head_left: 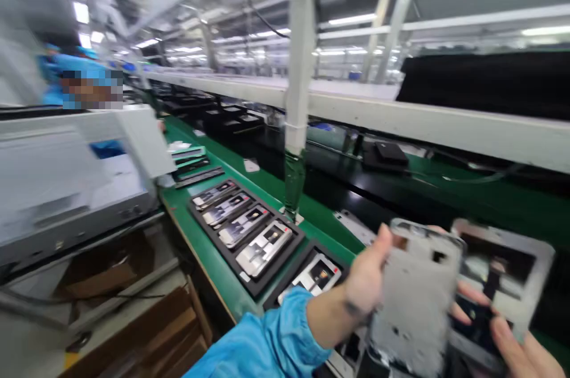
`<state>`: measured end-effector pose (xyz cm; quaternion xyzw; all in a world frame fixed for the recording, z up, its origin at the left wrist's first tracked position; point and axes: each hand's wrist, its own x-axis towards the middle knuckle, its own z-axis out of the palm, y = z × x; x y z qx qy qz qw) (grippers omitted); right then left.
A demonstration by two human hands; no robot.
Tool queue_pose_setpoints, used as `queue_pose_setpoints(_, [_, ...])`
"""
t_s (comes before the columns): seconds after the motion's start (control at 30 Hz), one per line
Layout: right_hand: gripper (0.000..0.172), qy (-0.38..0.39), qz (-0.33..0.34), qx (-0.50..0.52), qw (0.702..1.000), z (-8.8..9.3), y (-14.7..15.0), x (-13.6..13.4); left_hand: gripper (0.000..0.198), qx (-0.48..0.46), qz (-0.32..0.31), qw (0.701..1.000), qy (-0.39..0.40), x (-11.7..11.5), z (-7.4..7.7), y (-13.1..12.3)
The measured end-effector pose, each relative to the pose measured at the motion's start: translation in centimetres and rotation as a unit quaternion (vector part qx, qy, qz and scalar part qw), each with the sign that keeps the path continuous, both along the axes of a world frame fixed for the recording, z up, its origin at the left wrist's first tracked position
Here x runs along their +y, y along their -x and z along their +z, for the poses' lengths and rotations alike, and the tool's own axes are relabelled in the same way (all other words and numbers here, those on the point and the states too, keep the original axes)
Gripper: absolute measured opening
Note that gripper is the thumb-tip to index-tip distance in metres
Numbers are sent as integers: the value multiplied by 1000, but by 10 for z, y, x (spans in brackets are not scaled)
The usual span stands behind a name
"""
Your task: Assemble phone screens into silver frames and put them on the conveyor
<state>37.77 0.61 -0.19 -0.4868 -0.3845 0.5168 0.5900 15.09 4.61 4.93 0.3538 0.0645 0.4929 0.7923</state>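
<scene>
My left hand (369, 274), in a light blue sleeve, grips a grey metal phone frame (416, 295) by its left edge, thumb up along the side. My right hand (519, 345) holds a second silver phone frame (505, 280) from below at the lower right, fingers curled under it. Both parts are blurred by motion. They hang above the near end of a black tray (291, 274) on the green workbench (200, 235).
A longer black tray (222, 247) holds several phone frames in a row. More trays and parts lie farther along the bench. A white post (298, 69) stands mid-bench. A white machine (66, 176) sits at left; another person in blue is behind it.
</scene>
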Motion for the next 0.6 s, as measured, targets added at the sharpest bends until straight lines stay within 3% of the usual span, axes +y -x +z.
queue_pose_setpoints(0.07, [72,-1,-52,37,998,14,6,-19,108,-41,-101,994,18,-9,18,12])
queue_pose_setpoints(0.13, [60,-48,-105,70,991,33,16,-28,87,-68,-135,988,24,-15,36,21])
queue_pose_setpoints(0.17, [56,-74,-95,78,990,42,20,-28,82,-61,-130,989,23,-16,43,24])
queue_pose_setpoints(0.33, [82,-167,10,66,984,66,19,-23,86,-27,-112,993,-13,-24,54,24])
queue_pose_setpoints(0.47, [71,-194,4,53,979,66,15,-26,87,9,-105,994,-6,-34,55,23])
queue_pose_setpoints(0.6, [65,-195,9,40,980,62,12,-28,64,-11,-57,998,21,-40,60,20])
